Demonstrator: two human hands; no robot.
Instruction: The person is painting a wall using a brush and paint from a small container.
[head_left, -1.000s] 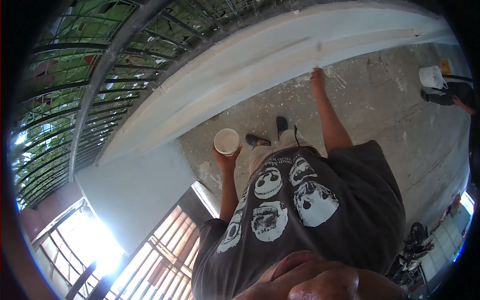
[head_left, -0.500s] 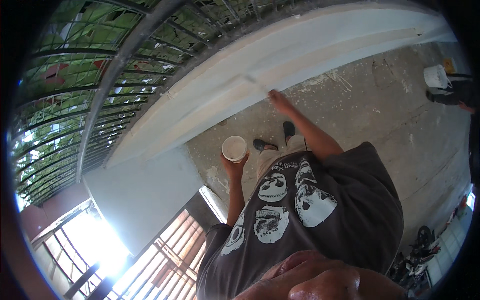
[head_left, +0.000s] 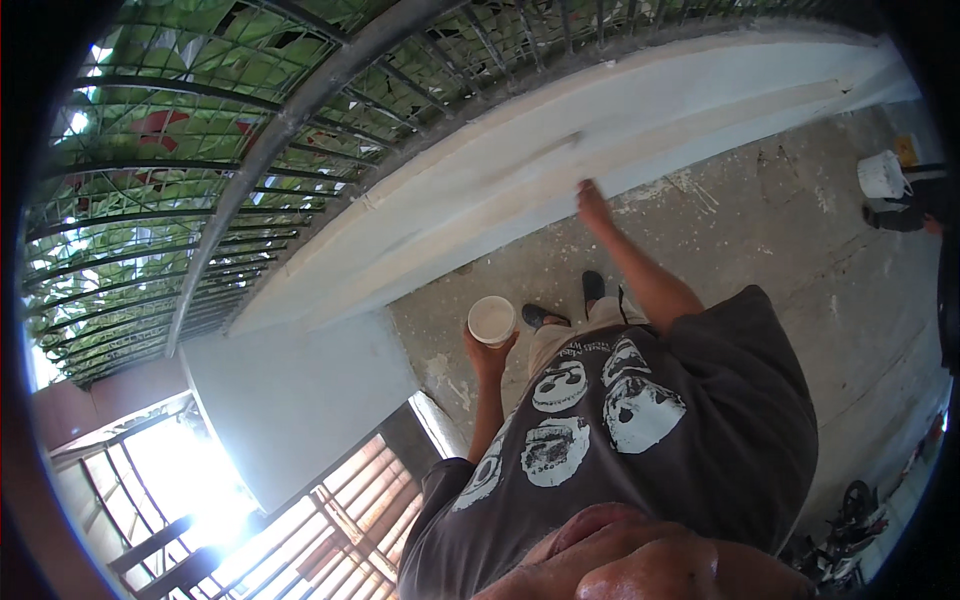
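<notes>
My left hand (head_left: 488, 352) grips a round white tub (head_left: 514, 322) from below and around its near side. The tub's open top faces up and shows a whitish content. Farther out and to the right, my right hand (head_left: 591, 200) is closed on a thin, pale handle that looks like a paintbrush's. The brush's dark, blurred end (head_left: 575, 138) lies against the pale wall (head_left: 480, 205). Bristles and fingers are too smeared to make out in detail.
Dark metal railings (head_left: 285, 125) with green netting top the wall. Grey concrete floor (head_left: 740, 240) is spattered with white. At the right, a person in dark clothes (head_left: 920, 200) is beside a white bucket (head_left: 881, 175). A motorcycle (head_left: 850, 520) stands at the lower right.
My right hand and the brush have moved to the right along the wall. The whole view has shifted a little; my left hand still holds the tub.
</notes>
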